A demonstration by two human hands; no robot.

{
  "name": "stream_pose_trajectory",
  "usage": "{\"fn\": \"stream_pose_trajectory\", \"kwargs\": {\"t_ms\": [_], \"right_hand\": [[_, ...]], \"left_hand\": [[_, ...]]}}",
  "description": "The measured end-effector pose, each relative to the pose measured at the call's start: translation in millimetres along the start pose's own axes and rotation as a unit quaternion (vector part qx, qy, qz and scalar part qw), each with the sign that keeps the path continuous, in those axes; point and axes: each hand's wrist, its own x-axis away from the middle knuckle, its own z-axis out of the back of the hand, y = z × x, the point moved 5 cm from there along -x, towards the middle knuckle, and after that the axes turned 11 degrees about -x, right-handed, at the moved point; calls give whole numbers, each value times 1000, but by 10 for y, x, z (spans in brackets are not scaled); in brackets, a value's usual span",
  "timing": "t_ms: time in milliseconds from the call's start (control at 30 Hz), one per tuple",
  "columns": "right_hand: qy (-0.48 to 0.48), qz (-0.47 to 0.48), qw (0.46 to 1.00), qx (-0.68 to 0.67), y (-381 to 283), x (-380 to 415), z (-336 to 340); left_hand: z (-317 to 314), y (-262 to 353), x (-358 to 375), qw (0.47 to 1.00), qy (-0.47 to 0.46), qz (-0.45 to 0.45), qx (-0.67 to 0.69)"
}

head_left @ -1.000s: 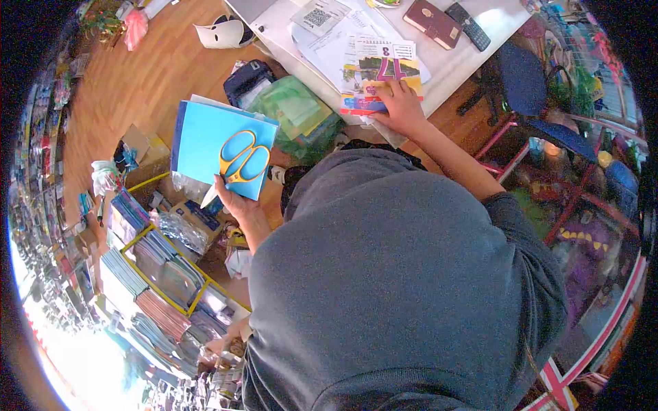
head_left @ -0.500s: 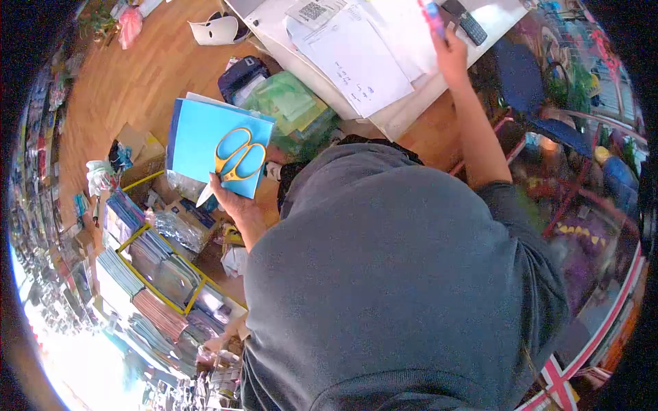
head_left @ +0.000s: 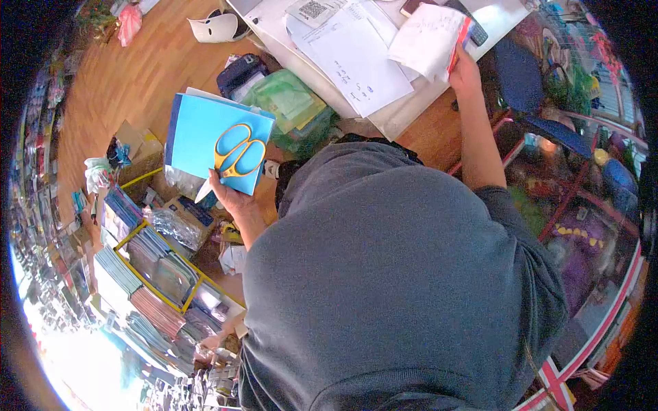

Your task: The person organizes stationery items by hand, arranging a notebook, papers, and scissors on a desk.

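Note:
At the left of the view, my left hand (head_left: 235,198) grips a pair of scissors (head_left: 240,151) with orange-yellow handles together with a light-blue folder (head_left: 194,140). The scissors lie on the folder's face, blades toward my palm, and white and dark-blue edges show behind it. My right hand (head_left: 466,70) reaches up to the white desk (head_left: 404,127) and is closed on the edge of a small notepad (head_left: 426,38). Handwriting shows on its white page, and its edge is red and blue. Beneath and beside the pad lie white papers (head_left: 356,65) with some writing.
A dark keypad phone (head_left: 473,24) lies on the desk near the notepad. Below the desk sits a green plastic bag (head_left: 291,103). A yellow-edged rack (head_left: 161,274) of books stands to the left, a black-and-white cap (head_left: 214,29) is on the wooden floor, and a glass case (head_left: 576,226) is at right.
My right hand has moved slightly lower, and the notepad now shows its written white page over the papers. The left hand, scissors and folder have barely moved.

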Motion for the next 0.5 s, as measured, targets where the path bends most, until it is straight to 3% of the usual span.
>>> {"fn": "stream_pose_trajectory", "kwargs": {"t_ms": [33,167,367,433,500], "right_hand": [[57,-23,998,-4,86,3,176],[114,-45,992,43,272,112,651],[113,-39,993,14,101,465,300],[111,-45,982,144,131,376,454],[75,-2,990,120,154,355,512]], "left_hand": [[11,-8,-4,1000,2,-1,1],[-21,22,20,1000,2,-19,-5],[-72,49,18,999,-46,0,5],[-121,81,31,998,-57,-1,-2],[-174,113,57,998,-58,1,16]]}}
